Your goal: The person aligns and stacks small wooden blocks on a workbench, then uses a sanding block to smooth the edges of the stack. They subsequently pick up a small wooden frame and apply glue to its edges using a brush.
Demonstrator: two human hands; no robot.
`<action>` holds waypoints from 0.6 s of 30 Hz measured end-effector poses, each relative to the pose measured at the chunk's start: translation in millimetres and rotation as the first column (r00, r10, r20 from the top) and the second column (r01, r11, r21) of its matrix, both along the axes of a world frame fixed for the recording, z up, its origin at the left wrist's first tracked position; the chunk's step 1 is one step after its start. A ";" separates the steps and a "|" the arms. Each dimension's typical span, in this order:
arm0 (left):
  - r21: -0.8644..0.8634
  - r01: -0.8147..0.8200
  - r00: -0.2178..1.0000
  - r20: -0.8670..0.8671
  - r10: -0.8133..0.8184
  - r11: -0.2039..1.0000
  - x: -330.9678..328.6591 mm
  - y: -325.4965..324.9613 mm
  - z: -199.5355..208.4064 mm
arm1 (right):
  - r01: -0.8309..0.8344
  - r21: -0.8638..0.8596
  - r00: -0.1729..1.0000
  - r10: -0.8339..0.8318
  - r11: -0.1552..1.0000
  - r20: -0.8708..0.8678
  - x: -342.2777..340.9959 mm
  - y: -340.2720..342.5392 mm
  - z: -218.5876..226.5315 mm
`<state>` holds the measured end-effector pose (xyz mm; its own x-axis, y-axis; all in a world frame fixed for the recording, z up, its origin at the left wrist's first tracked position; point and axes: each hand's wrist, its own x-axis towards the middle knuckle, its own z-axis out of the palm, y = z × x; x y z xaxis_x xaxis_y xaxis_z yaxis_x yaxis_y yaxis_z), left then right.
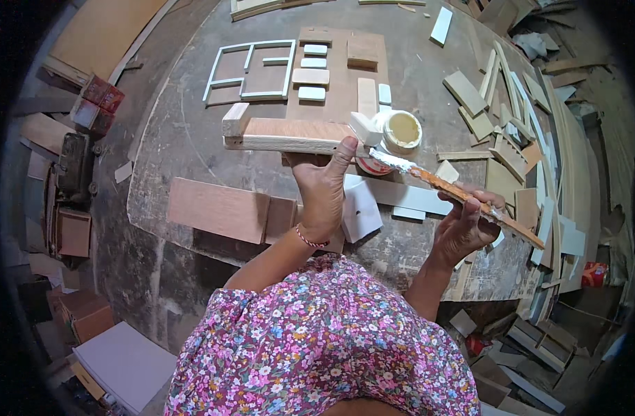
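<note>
My left hand (321, 191) is closed around a wooden piece (289, 132), a long narrow board with a small upright block at each end, held up above the table. Between the fingers of my right hand (466, 229) is a flat orange stick (438, 182). White paste coats the stick's far end, which meets or nearly meets the right end of the wooden piece. Just behind that spot stands an open white tub (414, 142) with pale yellowish content. Part of the tub is hidden by the wooden piece.
The worn table (172, 152) carries a white frame (249, 44), a brown board (337, 76) with small white-edged blocks, and reddish plywood boards (217, 209) near its front edge. Wood offcuts (465, 92) pile up at the right. Boxes (99, 97) stand left, beyond the table.
</note>
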<state>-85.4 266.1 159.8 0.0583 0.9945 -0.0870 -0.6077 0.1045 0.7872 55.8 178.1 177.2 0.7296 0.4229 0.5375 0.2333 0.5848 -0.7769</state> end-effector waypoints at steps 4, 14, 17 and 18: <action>-0.012 0.045 0.998 -0.047 -0.046 0.999 -1.6 0.9 -2.6 | 0.023 -0.014 0.999 -0.022 1.000 0.046 -1.4 -0.5 2.7; -0.032 0.028 0.999 -0.043 -0.030 0.999 1.7 -1.5 -5.3 | -0.016 -0.020 1.000 0.016 1.000 0.023 -24.4 4.3 15.3; -0.050 0.089 0.994 -0.062 -0.092 0.995 -1.0 -4.5 4.7 | -0.028 -0.106 0.994 0.039 0.994 0.101 -28.2 6.6 13.0; -0.038 0.080 0.995 -0.056 -0.082 0.996 -0.5 -4.3 3.6 | -0.009 -0.143 0.985 0.034 0.990 0.167 -28.6 8.1 12.4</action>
